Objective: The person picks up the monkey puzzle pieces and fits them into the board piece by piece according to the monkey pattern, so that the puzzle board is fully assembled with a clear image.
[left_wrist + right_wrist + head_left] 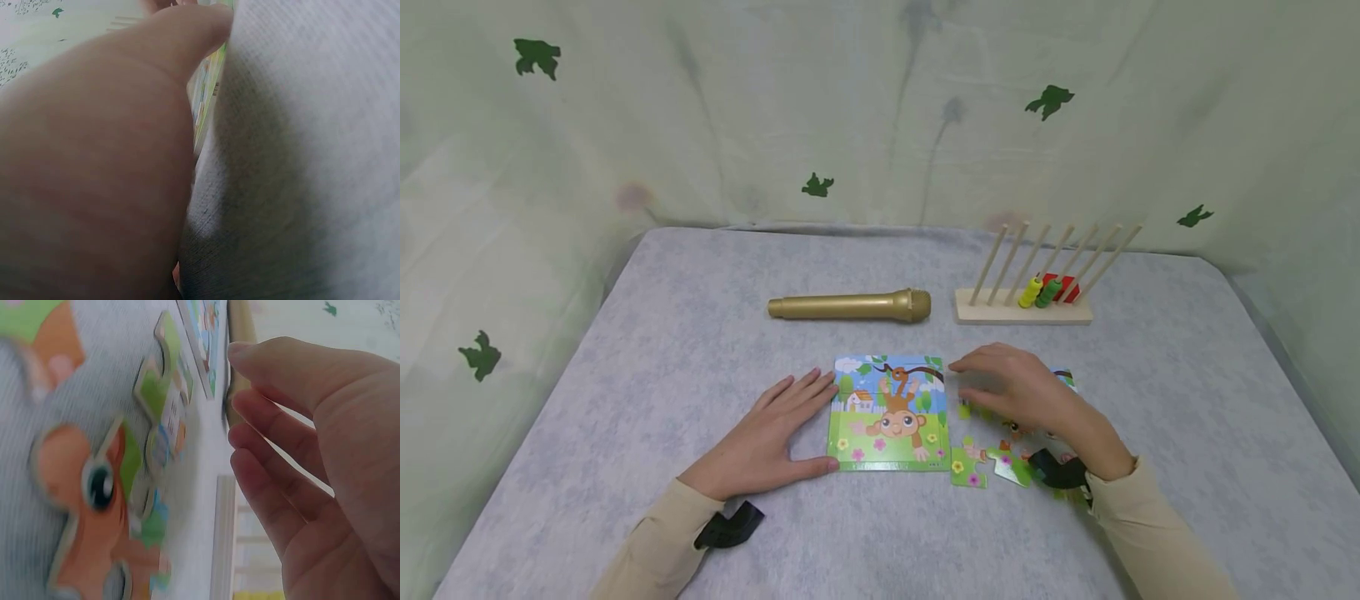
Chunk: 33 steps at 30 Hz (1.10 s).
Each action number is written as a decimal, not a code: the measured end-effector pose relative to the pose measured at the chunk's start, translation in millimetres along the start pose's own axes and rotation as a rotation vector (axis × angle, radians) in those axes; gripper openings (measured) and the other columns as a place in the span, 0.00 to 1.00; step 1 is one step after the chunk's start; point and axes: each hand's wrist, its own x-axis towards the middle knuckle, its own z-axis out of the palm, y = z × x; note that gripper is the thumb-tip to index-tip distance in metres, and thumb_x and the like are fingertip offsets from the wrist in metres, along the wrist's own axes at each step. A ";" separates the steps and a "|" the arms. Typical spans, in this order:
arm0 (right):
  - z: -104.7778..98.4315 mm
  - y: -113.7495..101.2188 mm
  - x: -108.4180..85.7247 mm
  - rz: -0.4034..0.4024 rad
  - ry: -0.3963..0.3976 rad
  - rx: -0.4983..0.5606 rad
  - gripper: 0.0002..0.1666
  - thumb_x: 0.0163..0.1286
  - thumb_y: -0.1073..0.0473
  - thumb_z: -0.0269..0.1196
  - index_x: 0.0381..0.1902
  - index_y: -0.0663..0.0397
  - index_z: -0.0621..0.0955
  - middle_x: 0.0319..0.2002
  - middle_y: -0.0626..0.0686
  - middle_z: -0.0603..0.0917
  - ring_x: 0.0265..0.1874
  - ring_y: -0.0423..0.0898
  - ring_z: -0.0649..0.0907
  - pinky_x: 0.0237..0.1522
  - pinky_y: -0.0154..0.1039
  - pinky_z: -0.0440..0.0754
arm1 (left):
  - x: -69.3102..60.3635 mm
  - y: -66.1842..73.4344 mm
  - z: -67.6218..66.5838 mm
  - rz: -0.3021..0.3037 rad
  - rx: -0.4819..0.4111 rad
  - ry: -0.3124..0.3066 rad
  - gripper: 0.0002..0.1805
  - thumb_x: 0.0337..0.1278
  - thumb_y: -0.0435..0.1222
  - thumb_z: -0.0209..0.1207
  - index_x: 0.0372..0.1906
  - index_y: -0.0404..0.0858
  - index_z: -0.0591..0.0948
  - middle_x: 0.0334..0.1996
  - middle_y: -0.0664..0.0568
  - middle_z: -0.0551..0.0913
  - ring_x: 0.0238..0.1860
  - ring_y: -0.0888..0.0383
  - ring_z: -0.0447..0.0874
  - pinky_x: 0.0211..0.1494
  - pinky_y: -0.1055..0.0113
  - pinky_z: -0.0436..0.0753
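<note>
And here's the square picture board (889, 417), flat on the grey table cover (700, 333), right in front of you and between your two hands! Look at that print: an orange-brown monkey hangs head down, big dark eyes, pale face, tail curled round a brown branch at the top right. Behind it you've got blue sky, white clouds, leafy green trees and a little house with an orange roof beside a white fence. Below, bright green grass dotted with pink and yellow flowers, and a line runs inside the border.

Your left hand (778, 437) lies along the board's left edge, fingers straight, thumb stretched out at the lower corner, nothing gripped. Over on the other side, your right hand (1018, 383) hovers above the loose puzzle pieces (968, 468), fingers loosely bent, thumb apart from them, nothing held, fingertips near the board's upper right edge.

Those pieces lie just right of the board, partly hidden by your hand and wrist. One green piece shows a yellow flower and a pink one; close up in the right wrist view, a brown piece (87, 512) carries one huge dark eye, its edges pale and thick. Beyond the board rest a gold microphone (850, 307) and a wooden peg rack (1022, 314).
</note>
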 end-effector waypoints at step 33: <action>-21.7 33.1 -40.9 0.168 0.049 -0.065 0.24 0.65 0.59 0.74 0.59 0.54 0.85 0.54 0.54 0.87 0.51 0.53 0.86 0.51 0.53 0.87 | -0.3 0.4 -0.9 0.002 0.001 0.001 0.55 0.58 0.67 0.64 0.82 0.42 0.60 0.83 0.53 0.55 0.84 0.51 0.48 0.86 0.49 0.46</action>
